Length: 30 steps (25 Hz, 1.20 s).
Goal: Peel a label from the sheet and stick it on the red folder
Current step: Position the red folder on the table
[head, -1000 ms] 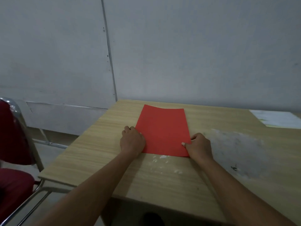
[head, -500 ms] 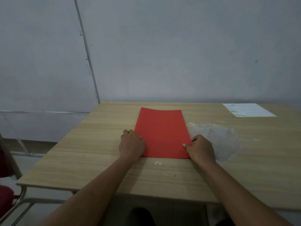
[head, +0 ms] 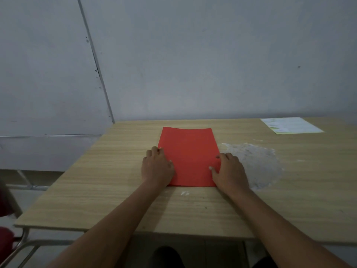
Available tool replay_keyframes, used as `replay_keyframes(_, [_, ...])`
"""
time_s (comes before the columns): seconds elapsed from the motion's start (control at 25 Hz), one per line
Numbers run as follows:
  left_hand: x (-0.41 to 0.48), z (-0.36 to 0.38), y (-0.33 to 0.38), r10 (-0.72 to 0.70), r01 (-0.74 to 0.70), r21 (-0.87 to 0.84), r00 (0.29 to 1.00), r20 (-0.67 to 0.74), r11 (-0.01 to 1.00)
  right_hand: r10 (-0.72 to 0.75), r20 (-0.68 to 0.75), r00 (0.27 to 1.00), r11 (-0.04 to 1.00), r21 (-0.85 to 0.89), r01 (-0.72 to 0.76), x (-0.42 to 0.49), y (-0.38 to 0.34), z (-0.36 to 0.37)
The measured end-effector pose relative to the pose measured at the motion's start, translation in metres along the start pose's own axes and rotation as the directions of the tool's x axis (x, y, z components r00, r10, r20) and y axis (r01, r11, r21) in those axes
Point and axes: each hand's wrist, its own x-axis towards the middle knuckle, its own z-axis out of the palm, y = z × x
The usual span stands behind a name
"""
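Note:
The red folder [head: 190, 154] lies flat in the middle of the wooden table [head: 108, 176], its long side running away from me. My left hand [head: 157, 167] rests on the folder's near left edge, fingers curled over it. My right hand [head: 229, 170] holds the near right edge, thumb on the red surface. The label sheet [head: 290, 125], pale with faint green print, lies flat at the far right of the table by the wall, out of both hands' reach.
A whitish scuffed patch [head: 255, 163] marks the tabletop right of the folder. A grey wall [head: 193, 64] stands just behind the table. A metal chair frame with a red seat [head: 7, 236] sits at the lower left.
The view has swung to the right, so the label sheet shows more fully and the chair has slid out at the left. Both hands stay on the folder's near edges.

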Motion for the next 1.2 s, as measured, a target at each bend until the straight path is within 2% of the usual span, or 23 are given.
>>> replay_keyframes(0.12, [0.000,0.008,0.012,0.286,-0.279,-0.114,0.957,0.051,0.953,-0.090,0.127,0.988,0.994,-0.053,0.097,-0.001,0.000,0.010])
replay_keyframes(0.2, [-0.002,0.013,0.021,0.360,-0.334,-0.180,0.921,0.145,0.925,-0.096,0.195,0.976,0.990,-0.081,0.113,-0.004,0.002,0.013])
replay_keyframes(0.28, [-0.003,0.018,0.026,0.373,-0.336,-0.186,0.901,0.222,0.923,-0.085,0.224,0.971,0.990,-0.088,0.107,-0.006,0.005,0.014])
replay_keyframes(0.44, [-0.002,0.015,0.031,0.347,-0.320,-0.154,0.914,0.208,0.935,-0.093,0.210,0.973,0.992,-0.069,0.110,-0.002,0.007,0.011])
replay_keyframes(0.6, [0.006,0.014,0.044,0.268,-0.249,-0.144,0.955,0.129,0.958,-0.119,0.145,0.982,0.992,-0.019,0.123,0.006,0.010,0.007])
replay_keyframes(0.8, [0.019,0.017,0.070,0.228,-0.220,-0.157,0.973,0.033,0.963,-0.035,0.028,0.999,0.988,0.149,0.031,0.028,0.024,-0.002])
replay_keyframes(0.96, [0.041,0.037,0.109,0.277,-0.236,-0.385,0.960,0.053,0.892,0.061,-0.024,0.998,0.986,0.154,-0.057,0.048,0.060,-0.012])
replay_keyframes(1.08, [0.058,0.053,0.153,0.279,-0.184,-0.554,0.956,0.092,0.812,0.132,-0.045,0.990,0.986,0.111,-0.126,0.066,0.102,-0.023])
replay_keyframes(1.2, [0.072,0.072,0.201,0.278,-0.120,-0.654,0.950,0.144,0.747,0.219,-0.060,0.974,0.974,0.073,-0.214,0.088,0.145,-0.037])
